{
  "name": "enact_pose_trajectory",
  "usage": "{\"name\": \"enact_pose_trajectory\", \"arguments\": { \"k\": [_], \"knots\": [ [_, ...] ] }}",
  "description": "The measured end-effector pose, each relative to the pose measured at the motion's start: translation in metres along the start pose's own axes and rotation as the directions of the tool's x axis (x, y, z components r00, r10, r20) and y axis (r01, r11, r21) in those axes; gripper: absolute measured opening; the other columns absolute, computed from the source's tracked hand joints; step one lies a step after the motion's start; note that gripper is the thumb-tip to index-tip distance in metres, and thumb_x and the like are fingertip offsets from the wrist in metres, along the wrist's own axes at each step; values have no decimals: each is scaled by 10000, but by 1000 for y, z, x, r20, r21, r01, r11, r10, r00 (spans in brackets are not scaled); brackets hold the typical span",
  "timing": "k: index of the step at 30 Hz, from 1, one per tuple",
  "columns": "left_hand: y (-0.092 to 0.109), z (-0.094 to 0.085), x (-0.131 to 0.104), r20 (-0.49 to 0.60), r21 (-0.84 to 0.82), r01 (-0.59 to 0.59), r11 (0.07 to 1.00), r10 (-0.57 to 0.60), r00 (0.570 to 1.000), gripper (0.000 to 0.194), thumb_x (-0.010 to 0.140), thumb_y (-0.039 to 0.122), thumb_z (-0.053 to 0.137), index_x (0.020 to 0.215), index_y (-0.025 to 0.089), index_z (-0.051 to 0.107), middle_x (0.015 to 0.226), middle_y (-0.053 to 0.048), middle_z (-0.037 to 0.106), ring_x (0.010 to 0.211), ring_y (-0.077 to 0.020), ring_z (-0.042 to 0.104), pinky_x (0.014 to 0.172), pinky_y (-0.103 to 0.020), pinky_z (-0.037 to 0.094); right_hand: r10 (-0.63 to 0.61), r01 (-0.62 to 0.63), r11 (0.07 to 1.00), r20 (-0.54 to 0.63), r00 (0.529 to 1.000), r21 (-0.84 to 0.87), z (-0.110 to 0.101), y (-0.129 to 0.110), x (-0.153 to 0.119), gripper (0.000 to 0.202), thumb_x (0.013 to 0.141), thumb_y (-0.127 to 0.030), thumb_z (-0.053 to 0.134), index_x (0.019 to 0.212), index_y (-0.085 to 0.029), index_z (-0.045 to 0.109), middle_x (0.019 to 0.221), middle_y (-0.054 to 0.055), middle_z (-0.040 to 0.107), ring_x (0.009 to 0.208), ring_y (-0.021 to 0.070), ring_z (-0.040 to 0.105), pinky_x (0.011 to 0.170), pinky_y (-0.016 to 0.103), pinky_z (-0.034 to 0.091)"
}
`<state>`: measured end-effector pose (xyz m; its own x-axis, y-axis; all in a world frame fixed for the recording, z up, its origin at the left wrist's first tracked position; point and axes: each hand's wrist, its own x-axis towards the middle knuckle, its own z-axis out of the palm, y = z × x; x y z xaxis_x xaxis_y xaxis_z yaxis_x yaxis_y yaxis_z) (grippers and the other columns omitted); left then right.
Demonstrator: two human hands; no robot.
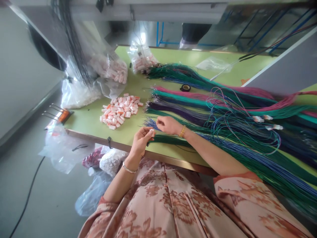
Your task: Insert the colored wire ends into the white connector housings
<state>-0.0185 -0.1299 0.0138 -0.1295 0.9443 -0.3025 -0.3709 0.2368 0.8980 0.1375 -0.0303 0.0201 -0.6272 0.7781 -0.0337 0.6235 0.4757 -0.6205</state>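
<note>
My left hand point(142, 140), with a bangle at the wrist, pinches a small white and orange connector point(152, 132) near the table's front edge. Just to its right, my right hand point(169, 125) is closed over the tips of the blue wires point(152, 123); what its fingers hold, if anything, is too small to make out. Green wires point(170, 139) lie in a bundle below the right hand. A loose pile of white and orange connectors point(121, 110) sits on the green table point(94, 122), left of the wire ends.
Bags of connectors point(116, 71) stand at the back left. Black tape point(185, 88) lies by the pink wires point(178, 95). Looped wires with connectors point(259, 119) rest on the bundles at right. A pronged orange tool point(64, 115) is at the left corner. A person point(194, 33) stands beyond the table.
</note>
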Motion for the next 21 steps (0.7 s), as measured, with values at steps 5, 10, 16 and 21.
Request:
{"name": "enact_pose_trajectory", "arguments": {
  "k": [5, 10, 16, 21],
  "knots": [
    [1, 2, -1, -2, -9, 4, 1000, -4, 1000, 400, 616, 405, 836, 858, 149, 647, 729, -12, 658, 646, -82, 587, 584, -187, 472, 68, -69, 998, -90, 994, -12, 4, -1, 12, 67, 749, -190, 558, 719, -158, 609, 656, 14, 630, 579, 104, 470, 577, 235, 294],
    [0, 3, -1, -7, -27, 4, 1000, -5, 1000, 413, 611, 403, 837, 871, 157, 632, 764, -11, 658, 667, -85, 587, 579, -188, 464, 102, -92, 993, -171, 980, 68, -7, -11, 9, 142, 792, -269, 542, 746, -156, 615, 636, 8, 620, 539, 103, 451, 558, 237, 301],
    [0, 6, 1, -9, -97, 23, 995, -24, 1000, 413, 631, 396, 824, 894, 162, 608, 755, 4, 641, 682, -83, 580, 601, -190, 464, 134, -146, 985, -131, 982, -88, -17, -20, 13, 77, 737, -191, 573, 667, -165, 591, 641, 42, 624, 578, 122, 472, 582, 257, 306],
    [-1, 7, 3, 21, -160, 49, 986, -46, 999, 380, 652, 353, 818, 903, 156, 611, 778, -2, 638, 698, -79, 577, 626, -189, 457, 17, 54, 943, -210, 977, 329, -21, -22, 17, 121, 758, -259, 539, 748, -152, 596, 661, -4, 598, 588, 101, 475, 577, 221, 364]
  ]
}}
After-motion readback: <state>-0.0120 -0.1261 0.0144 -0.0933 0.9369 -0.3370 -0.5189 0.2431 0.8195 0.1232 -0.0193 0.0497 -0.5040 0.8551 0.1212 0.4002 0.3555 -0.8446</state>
